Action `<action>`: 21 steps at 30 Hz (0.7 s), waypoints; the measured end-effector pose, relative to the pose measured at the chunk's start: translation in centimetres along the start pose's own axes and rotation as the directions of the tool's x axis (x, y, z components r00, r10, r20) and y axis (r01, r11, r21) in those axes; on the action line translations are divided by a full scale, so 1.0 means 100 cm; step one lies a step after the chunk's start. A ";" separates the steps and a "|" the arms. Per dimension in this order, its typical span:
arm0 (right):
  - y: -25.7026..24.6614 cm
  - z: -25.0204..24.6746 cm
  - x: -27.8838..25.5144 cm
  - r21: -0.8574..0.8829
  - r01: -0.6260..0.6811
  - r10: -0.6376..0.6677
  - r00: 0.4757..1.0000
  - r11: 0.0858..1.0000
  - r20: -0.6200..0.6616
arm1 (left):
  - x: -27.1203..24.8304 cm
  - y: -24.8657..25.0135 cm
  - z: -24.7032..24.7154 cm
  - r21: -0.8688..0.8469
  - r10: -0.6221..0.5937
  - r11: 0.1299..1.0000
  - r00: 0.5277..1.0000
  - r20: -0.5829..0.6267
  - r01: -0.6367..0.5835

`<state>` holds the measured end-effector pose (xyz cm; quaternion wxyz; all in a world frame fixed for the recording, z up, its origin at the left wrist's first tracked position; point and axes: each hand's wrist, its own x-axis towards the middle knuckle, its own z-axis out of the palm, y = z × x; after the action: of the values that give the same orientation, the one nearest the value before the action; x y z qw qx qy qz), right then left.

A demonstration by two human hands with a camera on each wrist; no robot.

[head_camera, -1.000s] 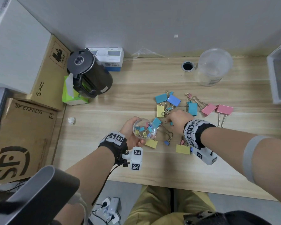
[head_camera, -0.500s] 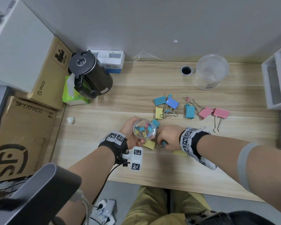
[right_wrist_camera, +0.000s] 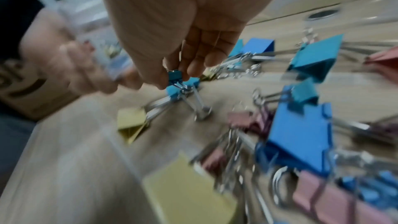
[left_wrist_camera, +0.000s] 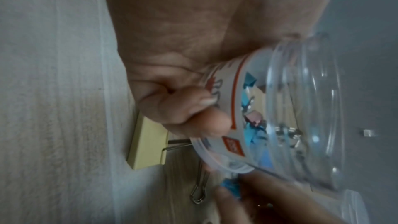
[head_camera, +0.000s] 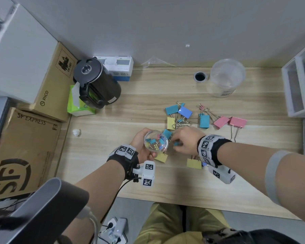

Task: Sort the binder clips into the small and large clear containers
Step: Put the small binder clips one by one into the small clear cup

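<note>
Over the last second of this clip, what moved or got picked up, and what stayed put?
The right hand drew back from the clip pile toward the person, picked up a small blue clip and now pinches it beside the small container. The left hand kept gripping that container in the same spot. The large container and the big clips on the table stayed put.

Small clear container [head_camera: 156,142] sitting tilted in the left hand [head_camera: 142,147], holding small mixed-colour clips, small teal binder clip [head_camera: 176,143] being pinched just beside its mouth, large binder clips [head_camera: 204,120] lying scattered on the desk [head_camera: 113,155], large clear container [head_camera: 225,78] standing upright, well apart
</note>
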<state>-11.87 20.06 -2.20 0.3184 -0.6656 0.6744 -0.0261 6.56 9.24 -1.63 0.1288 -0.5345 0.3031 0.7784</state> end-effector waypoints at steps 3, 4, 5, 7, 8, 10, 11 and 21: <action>0.010 -0.033 0.000 0.165 -0.122 0.145 0.980 0.979 -0.139 | 0.001 0.005 0.003 -0.008 0.007 1.000 0.998 -0.063 -0.008; 0.011 -0.044 0.000 0.237 -0.130 0.177 0.966 0.963 -0.188 | 0.001 0.008 0.005 -0.003 0.003 1.000 0.998 -0.069 -0.003; 0.011 -0.055 0.001 0.313 -0.113 0.192 0.953 0.943 -0.233 | 0.002 0.010 0.008 0.007 -0.002 1.000 0.997 -0.073 0.002; 0.006 -0.072 0.001 0.430 -0.040 0.180 0.940 0.902 -0.289 | 0.003 0.016 0.015 0.031 -0.002 0.999 0.998 -0.067 0.004; 0.001 -0.077 0.002 0.445 0.002 0.147 0.942 0.895 -0.300 | 0.004 0.018 0.020 0.041 0.000 0.999 0.998 -0.059 0.003; -0.010 -0.081 0.001 0.434 0.075 0.055 0.959 0.898 -0.279 | 0.005 0.021 0.030 0.039 0.010 0.999 0.998 -0.056 -0.008; -0.015 -0.079 0.000 0.436 0.093 0.022 0.968 0.895 -0.251 | 0.005 0.022 0.036 0.036 0.022 0.999 0.998 -0.063 -0.019; 0.033 -0.051 -0.031 0.431 -0.148 0.261 0.941 0.890 -0.217 | 0.009 0.020 0.046 0.036 -0.015 0.999 1.000 -0.007 0.015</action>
<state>-17.43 21.28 1.53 0.3570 -0.4990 0.7576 -0.2227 1.70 10.35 -0.65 0.1432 -0.5370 0.3136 0.7699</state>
